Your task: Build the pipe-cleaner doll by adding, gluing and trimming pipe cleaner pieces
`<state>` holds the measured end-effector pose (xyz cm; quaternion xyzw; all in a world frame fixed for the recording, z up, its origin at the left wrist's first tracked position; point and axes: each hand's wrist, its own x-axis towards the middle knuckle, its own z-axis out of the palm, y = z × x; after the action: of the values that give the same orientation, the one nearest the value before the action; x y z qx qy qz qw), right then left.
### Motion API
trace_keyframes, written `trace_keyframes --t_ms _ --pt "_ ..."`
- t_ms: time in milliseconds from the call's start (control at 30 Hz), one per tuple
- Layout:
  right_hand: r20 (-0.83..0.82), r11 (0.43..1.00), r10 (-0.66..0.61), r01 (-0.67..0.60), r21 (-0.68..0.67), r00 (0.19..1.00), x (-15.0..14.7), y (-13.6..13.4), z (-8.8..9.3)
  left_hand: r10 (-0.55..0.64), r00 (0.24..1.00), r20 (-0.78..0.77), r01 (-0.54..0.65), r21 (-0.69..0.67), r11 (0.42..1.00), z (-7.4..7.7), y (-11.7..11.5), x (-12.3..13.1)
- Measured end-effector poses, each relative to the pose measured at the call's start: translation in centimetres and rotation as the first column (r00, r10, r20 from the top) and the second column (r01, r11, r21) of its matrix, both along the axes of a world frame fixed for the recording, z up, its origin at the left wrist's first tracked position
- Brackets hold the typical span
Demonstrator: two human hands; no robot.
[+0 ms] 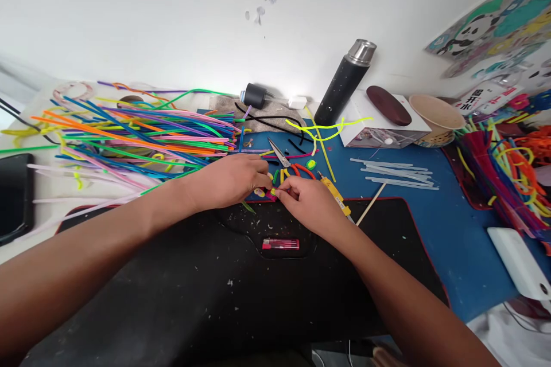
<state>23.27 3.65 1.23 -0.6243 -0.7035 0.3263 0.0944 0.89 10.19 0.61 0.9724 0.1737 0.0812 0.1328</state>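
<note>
Over the upper edge of the black mat, my left hand [241, 180] and my right hand [310, 203] meet with fingers closed. Between their fingertips is a small yellow-and-magenta pipe cleaner piece [272, 192], partly hidden by the fingers. Just behind the hands lie scissors [282, 156] with orange handles, blades pointing away. A yellow hot glue gun [334, 195] rests beside my right hand. A small green-and-yellow piece [310, 164] sits behind that hand. Nearer to me, a pink lighter [280, 244] lies on the black mat [206, 292].
A large pile of coloured pipe cleaners [146, 132] spreads at the left, near a black phone [16, 198]. Glue sticks [396, 175] and a wooden stick [371, 204] lie right. Behind stand a black thermos [344, 86], a white box [383, 126] and a bowl [435, 114].
</note>
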Motion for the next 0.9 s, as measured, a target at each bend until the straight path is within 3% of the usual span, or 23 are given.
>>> trace_keyframes --t_ms 500,900 --pt "0.184 0.994 0.103 -0.109 0.023 0.977 -0.4 0.8 0.6 -0.009 1.0 -0.003 0.009 0.066 0.998 -0.5 0.3 0.3" --pt "0.229 0.991 0.115 -0.127 0.04 0.967 -0.7 1.1 0.4 -0.014 0.999 -0.03 0.017 0.096 0.995 -0.5 0.1 0.3"
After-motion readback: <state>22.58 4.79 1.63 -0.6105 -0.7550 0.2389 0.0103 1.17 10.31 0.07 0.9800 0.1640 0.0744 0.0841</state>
